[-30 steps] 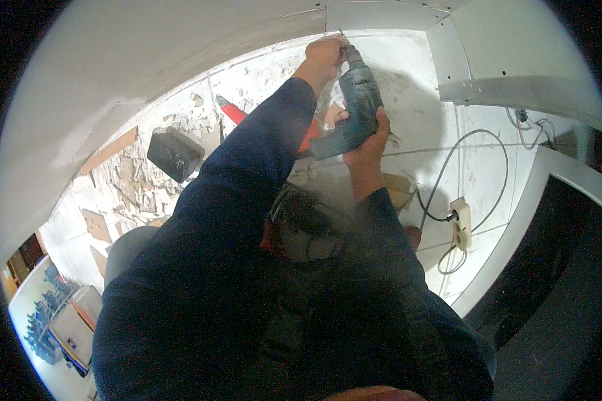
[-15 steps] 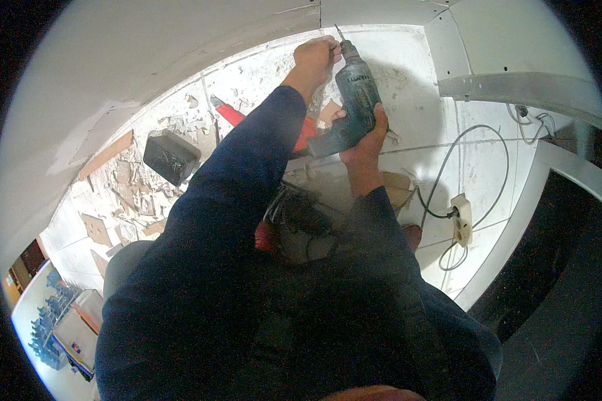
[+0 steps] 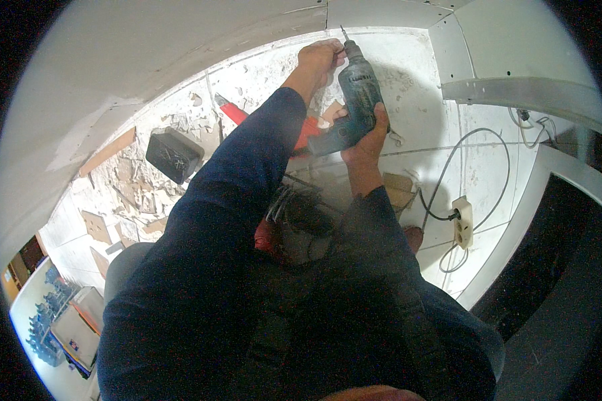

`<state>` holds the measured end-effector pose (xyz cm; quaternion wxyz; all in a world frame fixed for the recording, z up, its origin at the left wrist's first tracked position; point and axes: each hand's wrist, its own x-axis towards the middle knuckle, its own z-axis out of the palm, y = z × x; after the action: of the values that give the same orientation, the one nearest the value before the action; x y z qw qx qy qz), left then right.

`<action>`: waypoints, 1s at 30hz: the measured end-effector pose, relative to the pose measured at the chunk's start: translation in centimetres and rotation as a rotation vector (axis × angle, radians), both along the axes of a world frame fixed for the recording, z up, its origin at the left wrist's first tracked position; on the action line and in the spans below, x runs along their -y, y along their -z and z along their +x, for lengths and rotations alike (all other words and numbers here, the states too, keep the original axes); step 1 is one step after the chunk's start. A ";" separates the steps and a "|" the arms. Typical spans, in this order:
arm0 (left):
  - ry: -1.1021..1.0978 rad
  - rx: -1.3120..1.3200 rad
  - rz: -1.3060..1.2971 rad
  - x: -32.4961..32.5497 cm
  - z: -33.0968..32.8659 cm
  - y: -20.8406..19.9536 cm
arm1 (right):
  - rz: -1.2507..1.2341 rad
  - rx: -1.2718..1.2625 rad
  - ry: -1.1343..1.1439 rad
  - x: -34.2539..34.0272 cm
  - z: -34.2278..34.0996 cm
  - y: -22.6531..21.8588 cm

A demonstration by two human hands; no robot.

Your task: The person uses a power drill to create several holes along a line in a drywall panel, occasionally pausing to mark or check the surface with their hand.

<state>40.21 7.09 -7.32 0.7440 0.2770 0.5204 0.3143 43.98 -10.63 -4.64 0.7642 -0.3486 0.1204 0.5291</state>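
My right hand (image 3: 366, 146) is wrapped round the body of a dark green power drill (image 3: 360, 90). The drill's bit points away from me, toward the low edge of the white wall panel. Beside the chuck, my left hand (image 3: 320, 59) has its fingers pinched together close to the bit. Whatever those fingers hold, if anything, is too small to make out. Under my left forearm lies a red-handled tool (image 3: 231, 112), its middle hidden by the sleeve.
A black box-like container (image 3: 174, 155) stands among board scraps and debris (image 3: 137, 194) on the tiled floor at left. At right, a cable loops to a white power strip (image 3: 462, 222). White panels (image 3: 388, 15) close off the far side.
The whole view has shifted slightly. Both hands and the drill keep nearly the same place relative to each other and to the panel.
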 end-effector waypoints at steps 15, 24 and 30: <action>0.001 0.105 0.000 -0.2 -0.6 1.7 | -0.060 0.043 -0.031 -0.4 -0.2 0.1; -0.028 0.080 -0.003 0.4 -0.4 0.2 | -0.066 0.062 0.006 -0.2 -0.2 0.9; -0.049 0.119 0.012 0.6 -0.5 0.6 | -0.083 0.072 0.015 -0.3 -0.3 0.4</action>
<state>39.74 6.54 -7.95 0.7641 0.2497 0.4800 0.3513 43.64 -10.37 -5.07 0.7568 -0.3979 0.1173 0.5052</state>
